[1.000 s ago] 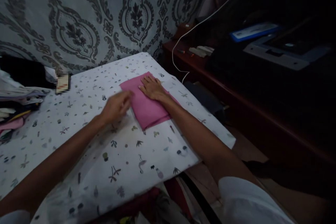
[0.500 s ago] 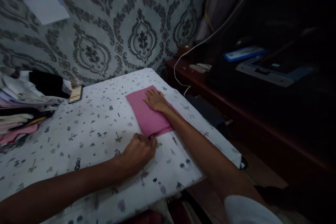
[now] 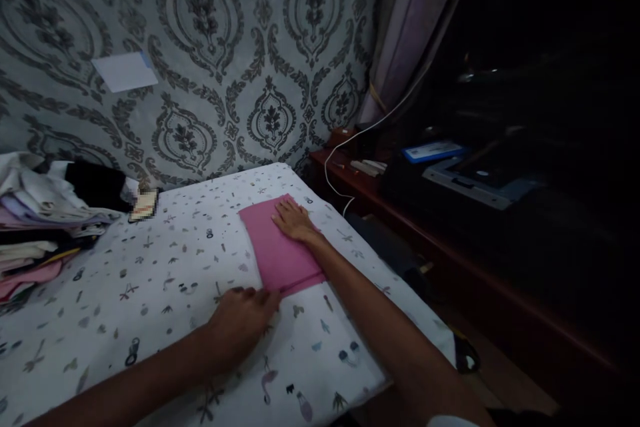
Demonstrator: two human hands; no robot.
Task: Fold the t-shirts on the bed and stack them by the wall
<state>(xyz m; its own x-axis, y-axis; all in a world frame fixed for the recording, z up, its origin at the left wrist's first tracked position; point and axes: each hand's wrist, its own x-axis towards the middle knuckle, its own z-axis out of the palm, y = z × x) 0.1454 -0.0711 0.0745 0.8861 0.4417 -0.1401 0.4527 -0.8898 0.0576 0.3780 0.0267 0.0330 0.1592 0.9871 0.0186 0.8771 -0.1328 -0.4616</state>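
Observation:
A folded pink cloth lies flat on a white printed sheet covering the bed-like surface. My right hand rests on its upper right part, palm down with fingers stretched out. At the near left corner of the cloth is my left hand, its fingers curled and closed at the edge. The fingertips there are partly hidden and a little blurred. Layered edges show along the near side of the cloth.
To the left stands a pile of folded clothes, with a small pixelated card-like item beside it. A dark red wooden ledge runs along the right, carrying a blue-edged item. A white cable hangs across.
The view has tilted up, so everything sits lower. My left hand has shifted slightly left along the cloth's near edge to its corner. My right hand stays flat on the cloth.

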